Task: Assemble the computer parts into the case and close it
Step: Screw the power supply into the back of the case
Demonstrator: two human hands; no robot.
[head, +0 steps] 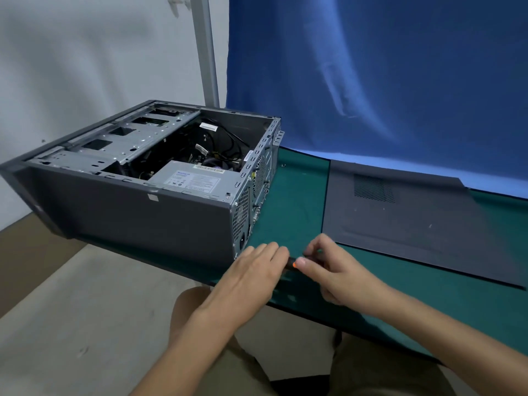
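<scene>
On the green-matted table [300, 195]: a dark grey metal computer case [137, 207] lies on its side, its open top showing a silver power supply box [194, 178] and black cables [228, 140].
Right of the case: flat dark grey side panel [414, 221], lying apart from it.
Left hand [254, 275]: at the case's near right corner, grip slack, fingers nearly straight, tips touching a short black tool with an orange spot [292, 264].
Right hand [334, 270]: grip pinching that tool's other end.

A dark grey metal computer case [137, 207] lies on its side, open top showing a silver power supply [194, 181] and black cables [228, 141]. Its flat grey vented side panel [414, 224] lies apart, rightward, beyond a small black-and-orange tool [291, 264].
</scene>
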